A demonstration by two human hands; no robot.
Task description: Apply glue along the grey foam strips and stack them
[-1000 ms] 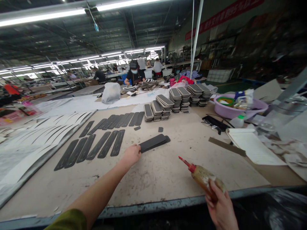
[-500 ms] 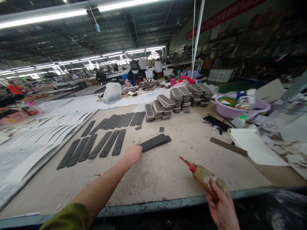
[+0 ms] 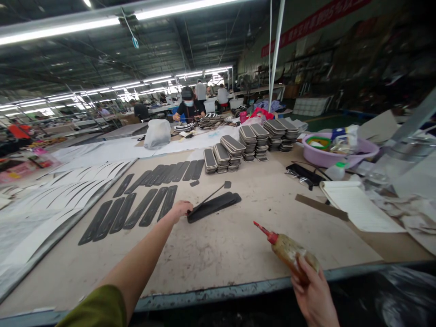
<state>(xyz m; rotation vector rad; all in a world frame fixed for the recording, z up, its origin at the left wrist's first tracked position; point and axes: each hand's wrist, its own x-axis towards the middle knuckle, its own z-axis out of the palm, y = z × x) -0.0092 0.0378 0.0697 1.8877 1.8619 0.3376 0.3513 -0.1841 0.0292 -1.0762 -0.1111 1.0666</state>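
Note:
My left hand (image 3: 181, 210) pinches the near end of a thin black strip (image 3: 209, 197), which is tilted almost edge-on to me. Just below it, more flat black strips (image 3: 216, 206) with rounded ends lie overlapped on the table. My right hand (image 3: 311, 284) is wrapped around a squeeze bottle (image 3: 291, 252) of brownish glue-like liquid, its red nozzle pointing up and left above the table. Left of my left hand, several glossy black strips (image 3: 117, 212) are laid out in a row, with another row (image 3: 170, 172) behind them. A small black piece (image 3: 227, 184) lies near the held strip's far end.
Stacks of grey, pale-edged pieces (image 3: 250, 141) stand at the back. To the right are a purple basin (image 3: 340, 154), a notepad (image 3: 361, 206), a brown strip (image 3: 322, 207) and glasses (image 3: 299, 177). White sheets (image 3: 78, 195) cover the left side. A co-worker (image 3: 189, 106) sits beyond.
My left hand has moved left and lifted one black strip off the overlapped strips, tilting it on edge. The right hand keeps the bottle in nearly the same place.

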